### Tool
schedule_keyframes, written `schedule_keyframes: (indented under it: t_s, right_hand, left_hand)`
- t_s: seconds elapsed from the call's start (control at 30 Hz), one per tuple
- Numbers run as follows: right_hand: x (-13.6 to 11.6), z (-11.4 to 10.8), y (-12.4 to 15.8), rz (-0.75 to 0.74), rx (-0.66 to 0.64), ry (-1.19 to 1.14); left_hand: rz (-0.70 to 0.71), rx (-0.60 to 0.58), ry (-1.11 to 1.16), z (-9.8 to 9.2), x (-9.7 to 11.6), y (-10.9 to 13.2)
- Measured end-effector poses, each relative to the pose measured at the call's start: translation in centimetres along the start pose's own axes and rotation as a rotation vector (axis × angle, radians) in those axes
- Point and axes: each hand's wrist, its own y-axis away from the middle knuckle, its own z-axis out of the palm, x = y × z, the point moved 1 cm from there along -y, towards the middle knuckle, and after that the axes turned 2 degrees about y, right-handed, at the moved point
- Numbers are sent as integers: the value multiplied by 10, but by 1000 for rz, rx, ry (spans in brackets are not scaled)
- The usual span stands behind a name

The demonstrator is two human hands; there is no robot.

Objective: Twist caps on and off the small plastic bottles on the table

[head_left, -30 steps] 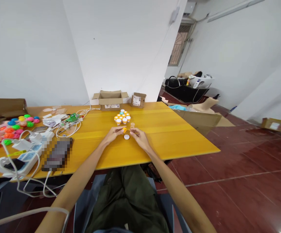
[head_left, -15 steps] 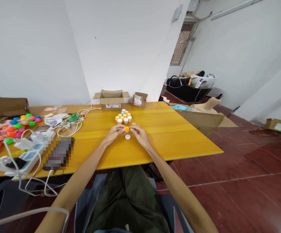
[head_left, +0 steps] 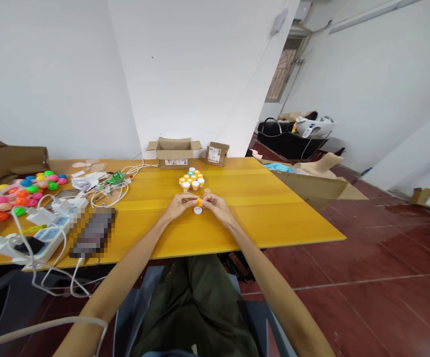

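Observation:
My left hand (head_left: 180, 205) and my right hand (head_left: 217, 206) meet over the yellow table (head_left: 259, 208), fingers pinched together on a small orange cup (head_left: 199, 201) held between them. A white lid (head_left: 197, 210) lies on the table right below the cup. Just beyond the hands stands a cluster of several small orange and white cups (head_left: 191, 179), with one tan piece (head_left: 207, 191) to its right.
Two open cardboard boxes (head_left: 175, 151) (head_left: 217, 152) sit at the table's far edge. On the left are coloured balls (head_left: 22, 193), cables, a power strip (head_left: 40, 233) and a dark device (head_left: 94, 237). A large cardboard sheet (head_left: 311, 181) lies past the right edge.
My two hands closed in on each other, and both now pinch the orange cup. The camera view shifted slightly.

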Motion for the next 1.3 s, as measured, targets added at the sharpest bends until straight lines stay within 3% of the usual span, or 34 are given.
schedule_keyframes:
  t_s: [0.3,1.3]
  right_hand:
    - [5,-8,6,59,36,-14]
    - [10,-2,3,-43,-1,64]
  left_hand:
    - [42,-53,-380,2,-9,7]
    - [14,-38,-230,8,-15,4]
